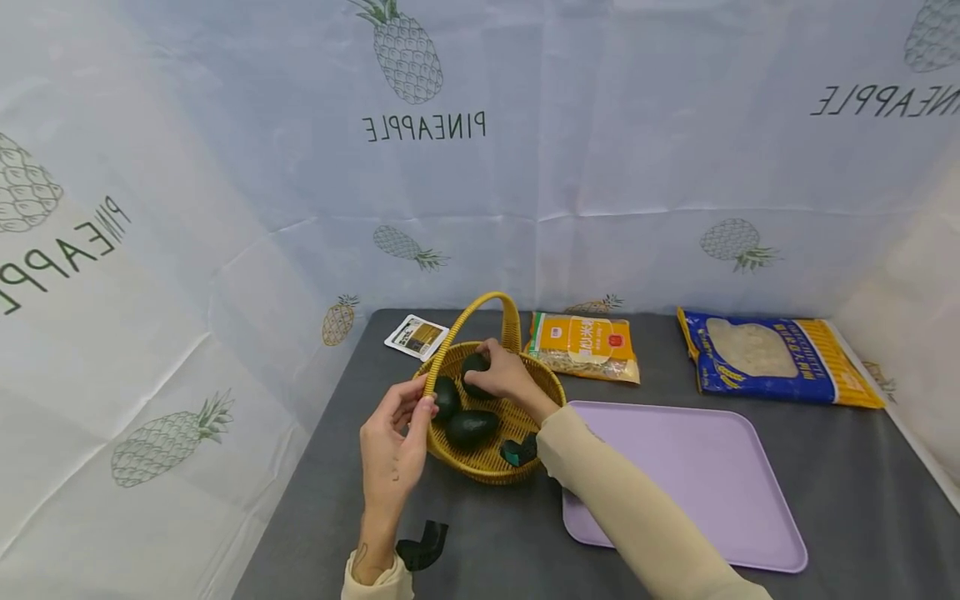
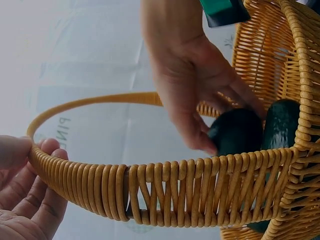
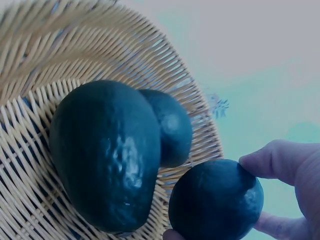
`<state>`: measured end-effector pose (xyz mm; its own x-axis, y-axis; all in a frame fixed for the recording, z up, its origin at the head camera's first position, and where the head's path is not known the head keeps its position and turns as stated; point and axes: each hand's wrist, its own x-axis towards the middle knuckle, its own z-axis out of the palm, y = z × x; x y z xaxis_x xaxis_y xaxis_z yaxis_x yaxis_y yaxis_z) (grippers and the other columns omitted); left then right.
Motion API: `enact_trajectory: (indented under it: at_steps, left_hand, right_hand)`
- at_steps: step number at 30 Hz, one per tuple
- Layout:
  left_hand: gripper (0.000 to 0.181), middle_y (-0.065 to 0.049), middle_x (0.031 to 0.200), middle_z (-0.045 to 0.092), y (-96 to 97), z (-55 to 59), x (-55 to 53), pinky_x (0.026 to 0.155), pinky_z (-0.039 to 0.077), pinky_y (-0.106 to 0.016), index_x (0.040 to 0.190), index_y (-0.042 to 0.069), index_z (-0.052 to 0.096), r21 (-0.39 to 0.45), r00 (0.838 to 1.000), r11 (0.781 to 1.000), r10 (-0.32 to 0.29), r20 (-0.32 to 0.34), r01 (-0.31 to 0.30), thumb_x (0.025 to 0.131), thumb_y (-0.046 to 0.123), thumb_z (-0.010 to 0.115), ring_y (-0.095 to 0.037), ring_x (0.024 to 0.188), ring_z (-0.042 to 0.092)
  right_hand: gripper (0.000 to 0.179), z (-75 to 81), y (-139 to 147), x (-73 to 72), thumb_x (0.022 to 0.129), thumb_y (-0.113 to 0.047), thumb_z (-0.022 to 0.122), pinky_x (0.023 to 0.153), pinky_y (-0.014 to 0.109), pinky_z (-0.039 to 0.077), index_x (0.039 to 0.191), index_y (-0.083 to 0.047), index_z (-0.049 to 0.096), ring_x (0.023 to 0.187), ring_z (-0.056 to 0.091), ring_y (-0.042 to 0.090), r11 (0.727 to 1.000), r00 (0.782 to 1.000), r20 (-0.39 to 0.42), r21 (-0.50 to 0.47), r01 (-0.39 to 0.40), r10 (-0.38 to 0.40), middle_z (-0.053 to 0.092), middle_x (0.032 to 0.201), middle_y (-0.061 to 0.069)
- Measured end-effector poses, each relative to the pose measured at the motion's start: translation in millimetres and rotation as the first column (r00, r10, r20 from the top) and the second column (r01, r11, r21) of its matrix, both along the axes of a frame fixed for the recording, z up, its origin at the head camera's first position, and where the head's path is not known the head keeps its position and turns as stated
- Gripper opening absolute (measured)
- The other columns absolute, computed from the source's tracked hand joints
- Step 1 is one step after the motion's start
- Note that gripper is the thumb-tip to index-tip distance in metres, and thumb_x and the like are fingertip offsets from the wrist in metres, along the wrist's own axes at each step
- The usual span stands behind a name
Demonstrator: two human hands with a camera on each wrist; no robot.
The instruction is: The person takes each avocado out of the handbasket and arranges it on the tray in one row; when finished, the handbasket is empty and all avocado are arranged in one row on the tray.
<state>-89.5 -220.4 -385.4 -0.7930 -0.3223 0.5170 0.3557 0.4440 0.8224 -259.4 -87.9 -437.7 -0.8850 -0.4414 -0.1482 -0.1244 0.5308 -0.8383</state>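
Note:
A yellow wicker basket (image 1: 491,477) with a tall arched handle stands on the dark table. My left hand (image 1: 395,442) pinches the handle on its left side, thumb against fingers, as the left wrist view also shows. Inside the basket, my right hand (image 1: 510,375) grips a dark green avocado (image 3: 215,200) between thumb and fingers. Two more avocados lie in the basket: one in front (image 1: 472,428) and one at the left (image 1: 447,398). In the right wrist view the front avocado (image 3: 106,157) partly covers the other avocado (image 3: 170,127).
Right of the basket lies a lilac tray (image 1: 690,475), partly under my right forearm. Behind are an orange food bag (image 1: 585,346), a blue and yellow bag (image 1: 780,358) and a small white packet (image 1: 417,336). Pineapple-print cloth (image 1: 600,167) hangs round the table.

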Motion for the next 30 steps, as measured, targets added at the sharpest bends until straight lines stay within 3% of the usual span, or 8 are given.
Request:
enact_trajectory:
  at_steps: [5,12,15,22,30]
  left_hand:
    - [0.024,-0.012,0.100,0.074,-0.1,0.4,-0.4,0.077,0.059,-0.019,0.120,0.004,0.069,-0.005,1.000,1.000,-0.001,-0.002,0.001,0.096,0.003,0.067,-0.013,0.083,0.070]
    - [0.024,-0.012,0.100,0.074,0.7,1.0,-0.4,0.076,0.059,-0.020,0.120,0.003,0.069,-0.013,1.000,1.000,0.008,-0.001,-0.008,0.096,0.002,0.067,-0.013,0.083,0.070]
    - [0.024,-0.012,0.100,0.074,1.1,1.0,-0.6,0.076,0.059,-0.020,0.120,0.003,0.069,-0.005,1.000,1.000,0.004,0.000,-0.004,0.096,0.002,0.067,-0.012,0.083,0.070]
    - [0.024,-0.014,0.101,0.073,1.4,0.4,-0.6,0.078,0.058,-0.017,0.120,0.002,0.069,-0.008,1.000,1.000,0.001,-0.004,-0.001,0.097,0.002,0.066,-0.013,0.083,0.070]
    - [0.024,-0.013,0.101,0.073,1.8,2.5,-0.1,0.077,0.058,-0.016,0.121,0.002,0.069,-0.005,1.000,1.000,0.013,0.001,-0.013,0.096,0.002,0.067,-0.012,0.083,0.070]
  right_hand:
    - [0.060,6.8,6,5.6,0.093,-0.031,0.071,0.092,0.046,0.055,0.145,-0.013,0.047,0.111,0.063,0.032,0.999,1.000,-0.017,-0.035,0.010,-0.010,0.056,0.140,0.017]
    - [0.060,13.1,14,11.4,0.092,-0.033,0.071,0.082,0.043,0.056,0.144,-0.018,0.047,0.094,0.065,0.026,0.997,0.999,-0.034,-0.069,0.018,-0.021,0.063,0.126,0.014]
    - [0.059,16.1,18,14.5,0.092,-0.034,0.072,0.081,0.044,0.055,0.144,-0.018,0.048,0.094,0.064,0.027,0.997,0.999,-0.044,-0.077,0.022,-0.026,0.062,0.126,0.015]
    - [0.059,25.2,29,24.0,0.091,-0.034,0.073,0.086,0.047,0.053,0.143,-0.018,0.049,0.108,0.061,0.030,0.993,0.998,-0.051,-0.117,0.028,-0.034,0.061,0.131,0.013]
    - [0.057,33.8,43,35.8,0.092,-0.037,0.072,0.095,0.055,0.052,0.143,-0.028,0.049,0.130,0.055,0.032,0.987,0.998,-0.038,-0.151,0.045,-0.052,0.055,0.144,0.011]
